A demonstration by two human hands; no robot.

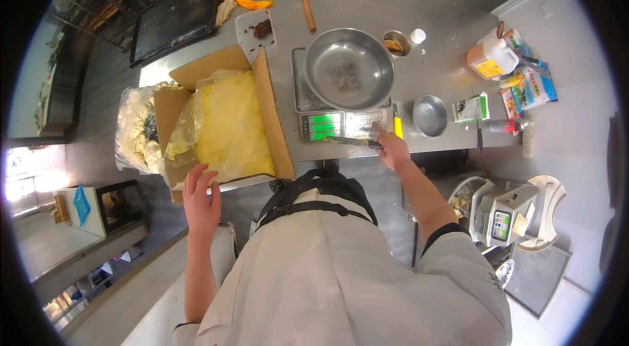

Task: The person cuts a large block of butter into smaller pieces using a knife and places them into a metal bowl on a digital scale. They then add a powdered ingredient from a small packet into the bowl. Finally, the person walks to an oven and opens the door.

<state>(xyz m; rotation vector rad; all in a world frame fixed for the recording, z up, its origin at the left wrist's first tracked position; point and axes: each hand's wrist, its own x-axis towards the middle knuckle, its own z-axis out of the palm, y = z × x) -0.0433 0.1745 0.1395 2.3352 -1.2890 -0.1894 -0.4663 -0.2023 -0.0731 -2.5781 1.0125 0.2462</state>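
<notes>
My right hand (393, 149) grips a knife (354, 141) by its dark handle, its blade pointing left along the front of the digital scale (323, 135). One finger reaches to the scale's keypad (360, 124). On the scale's platform rests a wide steel bowl (347, 74), with only a faint whitish smear inside. My left hand (202, 198) is open, fingers apart, at the near left corner of a cardboard box (274, 126). Inside the box lies a big yellow block (232, 126), like butter, under clear plastic film. Whether the fingertips touch the box, I cannot tell.
Right of the scale are a yellow-handled tool (398, 124), a small steel bowl (430, 116) and a green-white carton (470, 109). Behind stand a plastic tub (256, 35), a rolling pin (308, 10) and a jug (491, 57). A bag of pale pieces (139, 126) sits left of the box.
</notes>
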